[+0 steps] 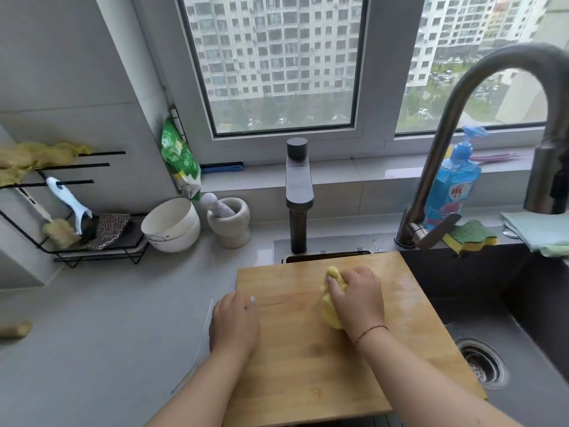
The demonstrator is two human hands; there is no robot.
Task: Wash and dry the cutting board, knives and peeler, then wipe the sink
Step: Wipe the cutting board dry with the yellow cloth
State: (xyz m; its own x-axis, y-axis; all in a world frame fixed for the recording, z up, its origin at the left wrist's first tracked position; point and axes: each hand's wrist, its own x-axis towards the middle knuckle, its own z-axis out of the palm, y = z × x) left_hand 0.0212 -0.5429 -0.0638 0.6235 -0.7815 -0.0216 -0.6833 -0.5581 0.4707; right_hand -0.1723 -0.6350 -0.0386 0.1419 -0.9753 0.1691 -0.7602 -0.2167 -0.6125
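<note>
A wooden cutting board (295,359) lies flat, half on the grey counter and half over the left side of the dark sink (523,309). My right hand (358,298) grips a bunched yellow cloth (331,306) and presses it on the board's middle. My left hand (235,323) rests on the board's left edge, fingers curved over it. A white and blue peeler (69,203) hangs on the black wall rack at the left. No knife is in view.
A curved faucet (462,124) arches over the sink, with blue dish soap (451,186), a green-yellow sponge (471,238) and a folded pale cloth (538,232) behind. A second tap (298,192), mortar and pestle (229,220) and white bowls (171,224) stand on the counter. The drain (482,363) is at the right.
</note>
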